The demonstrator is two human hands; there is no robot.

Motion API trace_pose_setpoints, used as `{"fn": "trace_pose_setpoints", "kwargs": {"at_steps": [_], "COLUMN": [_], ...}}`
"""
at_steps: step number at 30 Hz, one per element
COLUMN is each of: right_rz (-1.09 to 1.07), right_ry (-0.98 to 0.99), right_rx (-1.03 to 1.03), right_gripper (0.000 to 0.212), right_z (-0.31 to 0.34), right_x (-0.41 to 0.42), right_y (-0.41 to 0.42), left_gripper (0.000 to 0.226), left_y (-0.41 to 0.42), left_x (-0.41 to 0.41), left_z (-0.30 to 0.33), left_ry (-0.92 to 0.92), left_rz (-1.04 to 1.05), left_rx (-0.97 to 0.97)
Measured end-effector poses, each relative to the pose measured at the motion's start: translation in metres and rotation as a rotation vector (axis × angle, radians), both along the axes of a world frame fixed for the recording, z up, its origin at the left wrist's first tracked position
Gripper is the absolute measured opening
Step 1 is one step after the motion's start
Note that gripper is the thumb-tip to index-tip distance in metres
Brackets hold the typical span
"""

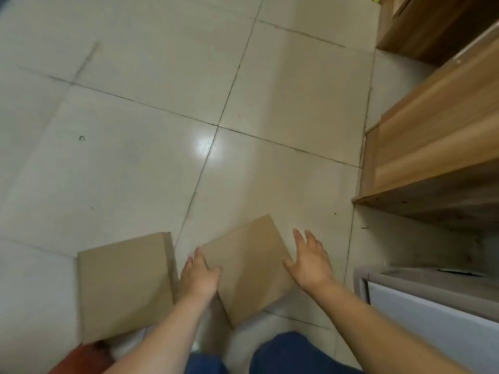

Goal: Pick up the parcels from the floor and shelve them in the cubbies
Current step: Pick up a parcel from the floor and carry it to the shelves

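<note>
Two flat brown cardboard parcels lie on the tiled floor in front of me. The right parcel point(249, 268) is turned at an angle. My left hand point(199, 273) touches its left edge, thumb resting on top. At its right edge my right hand point(310, 259) spreads its fingers, not closed on anything. The left parcel point(124, 284) sits untouched beside my left forearm. The wooden cubby shelving point(437, 125) stands on the right.
Pale floor tiles point(151, 157) stretch ahead and to the left. A grey-white box or appliance point(432, 298) sits low at the right under the shelving. My blue-trousered knees point(291, 354) are at the bottom, a reddish object point(81, 357) at the lower left.
</note>
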State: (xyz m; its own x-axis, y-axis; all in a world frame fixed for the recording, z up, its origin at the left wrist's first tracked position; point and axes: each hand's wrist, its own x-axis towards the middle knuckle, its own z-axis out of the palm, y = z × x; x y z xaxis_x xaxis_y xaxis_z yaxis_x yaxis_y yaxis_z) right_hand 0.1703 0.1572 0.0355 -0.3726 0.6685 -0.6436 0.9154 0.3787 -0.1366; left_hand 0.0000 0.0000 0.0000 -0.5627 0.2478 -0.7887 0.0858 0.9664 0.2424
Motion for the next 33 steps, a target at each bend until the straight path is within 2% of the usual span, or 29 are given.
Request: {"fn": "trace_pose_setpoints", "kwargs": {"at_steps": [4,8,13,17,21,27,33], "right_rz": [-0.069,-0.107,-0.264,-0.386,-0.426,-0.479,-0.551], "right_ry": [-0.011,-0.017,0.058,0.142,0.152,0.210,0.326], "right_rx": [-0.106,-0.160,-0.335,-0.384,-0.400,-0.382,-0.343], "right_gripper": [0.076,0.078,0.081,0.071,0.050,0.049,0.049], "right_z": [-0.057,-0.099,-0.120,-0.128,-0.133,-0.104,-0.013], "right_x": [-0.001,0.000,-0.003,-0.004,-0.001,-0.003,-0.006], "right_y": [0.005,0.005,0.003,0.003,0.008,0.011,0.016], "left_gripper": [0.082,0.082,0.045,0.036,0.035,0.044,0.049], "left_y": [0.009,0.003,-0.001,-0.003,-0.002,0.007,0.019], "left_x": [0.002,0.008,0.012,0.014,0.015,0.006,-0.016], "left_z": [-0.056,-0.092,-0.111,-0.116,-0.115,-0.085,0.002], "left_ry": [-0.146,-0.183,-0.332,-0.377,-0.392,-0.374,-0.321], "left_rz": [0.334,0.412,0.579,0.626,0.681,0.756,0.674], "left_rx": [0.005,-0.039,0.014,0.085,0.136,0.250,0.379]}}
